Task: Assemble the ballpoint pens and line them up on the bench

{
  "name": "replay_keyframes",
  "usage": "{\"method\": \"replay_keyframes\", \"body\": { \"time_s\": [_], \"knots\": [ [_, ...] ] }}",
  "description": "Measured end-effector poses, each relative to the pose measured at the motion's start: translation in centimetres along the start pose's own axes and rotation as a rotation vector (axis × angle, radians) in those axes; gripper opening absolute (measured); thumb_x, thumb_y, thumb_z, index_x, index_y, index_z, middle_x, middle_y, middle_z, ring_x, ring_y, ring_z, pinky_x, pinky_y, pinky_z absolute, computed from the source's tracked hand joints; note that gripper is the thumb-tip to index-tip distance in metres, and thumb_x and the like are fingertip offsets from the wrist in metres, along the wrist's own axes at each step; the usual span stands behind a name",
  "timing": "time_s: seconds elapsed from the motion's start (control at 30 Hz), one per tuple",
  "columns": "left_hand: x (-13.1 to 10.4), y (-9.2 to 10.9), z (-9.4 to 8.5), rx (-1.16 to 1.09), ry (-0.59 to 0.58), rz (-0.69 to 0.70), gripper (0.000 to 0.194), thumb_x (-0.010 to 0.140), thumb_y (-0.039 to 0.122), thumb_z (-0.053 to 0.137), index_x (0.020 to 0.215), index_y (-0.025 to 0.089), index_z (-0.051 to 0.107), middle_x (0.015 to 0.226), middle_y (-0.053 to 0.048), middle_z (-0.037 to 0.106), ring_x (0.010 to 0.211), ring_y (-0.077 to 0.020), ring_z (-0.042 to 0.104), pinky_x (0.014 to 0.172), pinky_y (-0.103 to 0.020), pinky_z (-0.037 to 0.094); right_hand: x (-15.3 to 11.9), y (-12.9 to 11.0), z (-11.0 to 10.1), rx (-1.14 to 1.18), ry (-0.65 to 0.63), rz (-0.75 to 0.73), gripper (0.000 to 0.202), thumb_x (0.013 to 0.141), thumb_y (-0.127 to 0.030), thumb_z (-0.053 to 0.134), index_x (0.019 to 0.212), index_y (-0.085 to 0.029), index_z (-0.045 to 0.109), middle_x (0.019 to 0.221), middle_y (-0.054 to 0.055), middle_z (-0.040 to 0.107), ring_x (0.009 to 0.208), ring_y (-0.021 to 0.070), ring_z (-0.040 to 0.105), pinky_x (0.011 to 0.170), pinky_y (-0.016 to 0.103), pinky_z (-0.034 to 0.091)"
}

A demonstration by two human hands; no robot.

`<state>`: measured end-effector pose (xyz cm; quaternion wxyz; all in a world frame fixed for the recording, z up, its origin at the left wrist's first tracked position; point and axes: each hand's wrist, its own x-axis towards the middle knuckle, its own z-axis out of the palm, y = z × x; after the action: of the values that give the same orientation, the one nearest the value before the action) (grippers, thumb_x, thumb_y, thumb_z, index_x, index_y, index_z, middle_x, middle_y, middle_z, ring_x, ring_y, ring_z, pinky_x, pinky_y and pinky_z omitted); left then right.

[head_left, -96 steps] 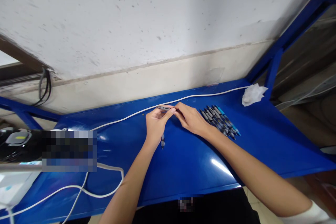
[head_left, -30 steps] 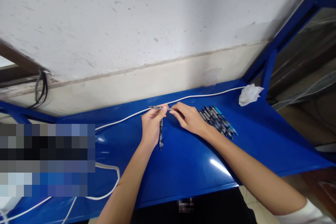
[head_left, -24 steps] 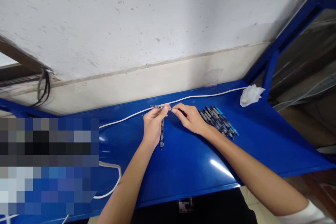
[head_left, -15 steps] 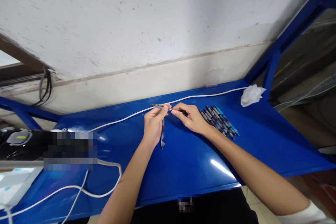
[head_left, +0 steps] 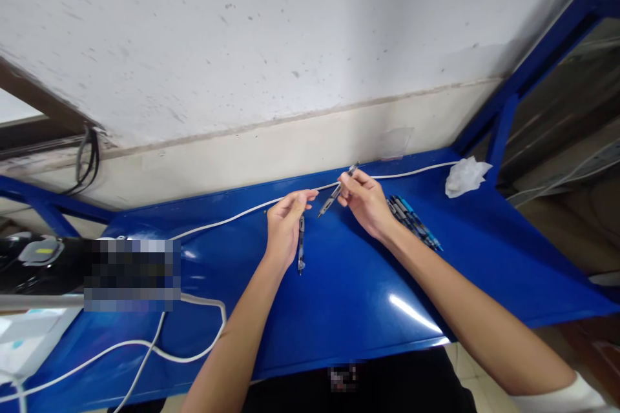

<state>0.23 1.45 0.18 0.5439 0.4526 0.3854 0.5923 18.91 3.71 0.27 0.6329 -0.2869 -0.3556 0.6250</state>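
Head view has the right hand (head_left: 365,200) pinching one gray-and-clear pen (head_left: 329,199) between thumb and fingers, raised over the far side of the bench (head_left: 349,290). The pen is tilted, one end pointing down and toward the left hand (head_left: 287,222), the other up toward the wall (head_left: 271,148). Half a second ago it bridged both hands, with a thin piece running between their fingertips; now it has left the left hand altogether and sits in the right hand alone. That puts the pen wholly in the right hand's control, and it looks like a single piece, though whether every part is seated cannot be told. The left hand's thumb rests close against its curled fingers; nothing shows between them, but a small part could be hidden, so I cannot tell. A second pen (head_left: 301,248) lies on the bench just beside that hand, pointing toward the near edge. Past the right wrist lies a cluster of pens (head_left: 411,216), side by side and slanted, partly covered by the forearm. A white cable (head_left: 411,172) runs behind.
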Motion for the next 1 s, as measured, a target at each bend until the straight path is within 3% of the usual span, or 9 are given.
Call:
{"method": "replay_keyframes", "body": {
  "time_s": [0.1,0.17,0.23,0.3,0.37,0.47,0.73,1.0],
  "knots": [
    [0.2,0.2,-0.1,-0.054,0.070,-0.001,0.037,0.098,0.055,0.076,0.099,0.020,0.086,0.111,-0.012,0.081,0.108,-0.0230,0.071,0.092,-0.033,0.053,0.8,-0.5,-0.6,0.101,0.075,0.048,0.032,0.085,-0.043,0.092,0.089,-0.025,0.065,0.098,-0.001,0.070,0.091,0.0148,0.068,0.081,0.027,0.058],
    [0.3,0.4,-0.2,-0.086,0.115,-0.014,0.038,0.095,0.057,0.078,0.095,0.019,0.085,0.106,-0.012,0.080,0.103,-0.0220,0.071,0.089,-0.032,0.053,1.2,-0.6,-1.1,0.160,0.066,0.090,0.031,0.088,-0.042,0.090,0.095,-0.026,0.064,0.096,-0.001,0.069,0.093,0.0162,0.069,0.086,0.031,0.060],
    [0.4,0.5,-0.2,-0.109,0.142,-0.026,0.038,0.093,0.057,0.080,0.092,0.019,0.084,0.103,-0.011,0.078,0.099,-0.0208,0.070,0.087,-0.032,0.053,1.5,-0.6,-1.6,0.220,0.040,0.108,0.029,0.092,-0.043,0.085,0.094,-0.026,0.062,0.080,-0.004,0.060,0.074,0.0143,0.062,0.078,0.031,0.059],
    [0.5,0.7,-0.2,-0.123,0.154,-0.029,0.038,0.093,0.056,0.081,0.090,0.019,0.082,0.101,-0.010,0.077,0.095,-0.0196,0.069,0.085,-0.031,0.052,1.6,-0.8,-2.0,0.261,0.004,0.132,0.035,0.098,-0.050,0.077,0.085,-0.025,0.057,0.066,-0.007,0.044,0.056,0.0126,0.045,0.061,0.028,0.053],
    [0.5,0.8,-0.2,-0.134,0.159,-0.027,0.037,0.093,0.055,0.081,0.088,0.019,0.082,0.098,-0.009,0.076,0.093,-0.0187,0.068,0.084,-0.031,0.052,1.5,-1.1,-2.5,0.281,-0.022,0.162,0.048,0.101,-0.058,0.069,0.074,-0.025,0.046,0.060,-0.009,0.031,0.049,0.0118,0.028,0.048,0.026,0.040],
    [0.4,0.8,-0.2,-0.146,0.165,-0.026,0.037,0.092,0.055,0.083,0.085,0.019,0.081,0.096,-0.009,0.074,0.091,-0.0182,0.066,0.082,-0.030,0.051,1.2,-1.5,-3.0,0.318,-0.010,0.183,0.058,0.102,-0.062,0.061,0.066,-0.026,0.032,0.056,-0.009,0.023,0.047,0.0110,0.014,0.040,0.025,0.027],
    [0.4,0.8,-0.1,-0.157,0.154,-0.024,0.037,0.091,0.054,0.083,0.083,0.018,0.081,0.092,-0.008,0.073,0.089,-0.0174,0.064,0.081,-0.030,0.051,0.7,-1.8,-3.2,0.424,0.056,0.183,0.057,0.098,-0.057,0.055,0.063,-0.027,0.022,0.050,-0.008,0.020,0.047,0.0110,0.009,0.039,0.026,0.024],
    [0.4,0.8,-0.2,-0.141,0.150,-0.018,0.036,0.093,0.054,0.082,0.083,0.019,0.081,0.092,-0.008,0.072,0.088,-0.0176,0.064,0.081,-0.030,0.051,0.5,-2.0,-2.9,0.395,0.066,0.156,0.055,0.096,-0.059,0.056,0.064,-0.027,0.025,0.052,-0.009,0.020,0.047,0.0109,0.010,0.040,0.026,0.026]
  ]
}}
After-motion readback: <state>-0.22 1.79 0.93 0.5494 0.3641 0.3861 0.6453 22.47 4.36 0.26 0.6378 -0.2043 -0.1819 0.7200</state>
